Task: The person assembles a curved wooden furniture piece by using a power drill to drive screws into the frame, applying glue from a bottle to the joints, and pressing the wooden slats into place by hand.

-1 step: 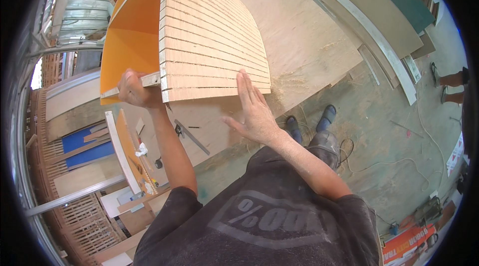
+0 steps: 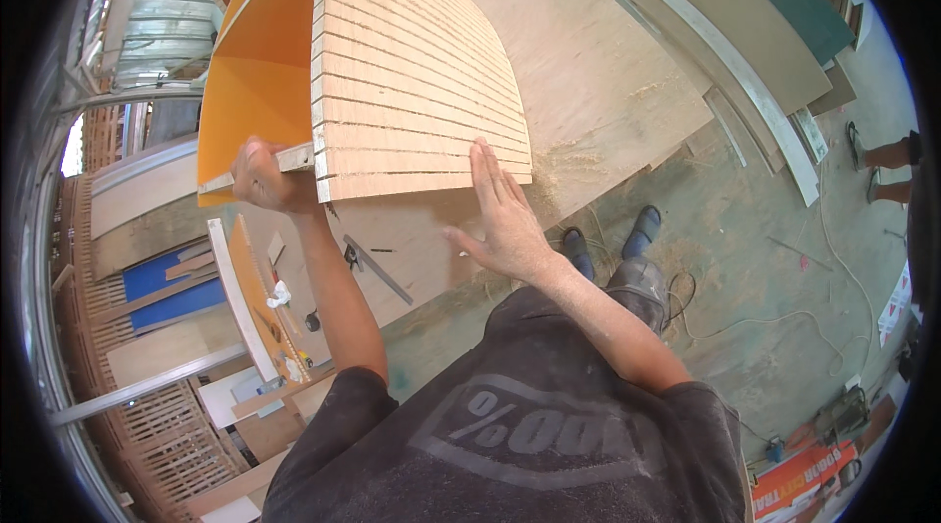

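A curved wooden piece stands on a plywood sheet. Its outer face is a pale slatted panel (image 2: 417, 92) scored with many parallel grooves, and its hollow inside is orange (image 2: 260, 101). My left hand (image 2: 265, 175) is wrapped round the pale wooden strip (image 2: 294, 158) along the bottom of the open end. With fingers stretched out and thumb spread, my right hand (image 2: 508, 224) rests its fingertips on the panel's near lower edge. My right forearm is dusted with sawdust. The underside of the piece is hidden.
Sawdust lies on the plywood sheet (image 2: 588, 82). A try square (image 2: 380, 273) and a dark pencil-like stick are near my left forearm. Stacked boards (image 2: 745, 23) stand far right. A cord (image 2: 765, 322) crosses the floor, and another person's feet (image 2: 867, 170) show at right.
My right hand has shifted very slightly along the panel's lower edge, to the right. My left hand keeps its hold.
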A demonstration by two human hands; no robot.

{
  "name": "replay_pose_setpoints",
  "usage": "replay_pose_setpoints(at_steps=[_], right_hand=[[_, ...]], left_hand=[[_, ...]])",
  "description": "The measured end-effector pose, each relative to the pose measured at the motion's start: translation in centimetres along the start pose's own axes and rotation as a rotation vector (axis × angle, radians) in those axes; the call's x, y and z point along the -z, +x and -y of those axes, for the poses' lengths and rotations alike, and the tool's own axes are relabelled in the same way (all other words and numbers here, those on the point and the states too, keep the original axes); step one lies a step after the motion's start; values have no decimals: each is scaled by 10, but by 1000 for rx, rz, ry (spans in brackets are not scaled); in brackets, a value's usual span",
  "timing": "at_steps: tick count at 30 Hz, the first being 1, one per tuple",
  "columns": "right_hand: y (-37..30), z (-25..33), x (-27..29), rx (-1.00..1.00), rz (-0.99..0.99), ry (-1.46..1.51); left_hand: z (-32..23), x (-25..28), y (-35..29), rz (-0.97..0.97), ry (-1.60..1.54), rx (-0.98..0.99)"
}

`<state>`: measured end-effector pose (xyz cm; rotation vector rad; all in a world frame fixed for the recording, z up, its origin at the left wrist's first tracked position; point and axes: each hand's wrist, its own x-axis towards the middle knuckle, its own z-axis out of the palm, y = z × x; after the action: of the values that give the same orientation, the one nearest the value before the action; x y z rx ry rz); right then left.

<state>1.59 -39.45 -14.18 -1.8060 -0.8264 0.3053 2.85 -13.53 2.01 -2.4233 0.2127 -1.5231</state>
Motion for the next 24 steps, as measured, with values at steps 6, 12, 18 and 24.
replay_pose_setpoints(at_steps=[6,12,18,24], right_hand=[[-7,-65,14,-212,184,-275],[-11,-139,58,-407,220,-580],[-8,-173,-2,-14,105,-754],[1,-174,-30,111,-31,-713]], left_hand=[[6,1,-6,6,35,-85],[-8,-2,5,-15,-139,249],[-9,2,4,3,-249,447],[-17,2,10,-57,-301,452]])
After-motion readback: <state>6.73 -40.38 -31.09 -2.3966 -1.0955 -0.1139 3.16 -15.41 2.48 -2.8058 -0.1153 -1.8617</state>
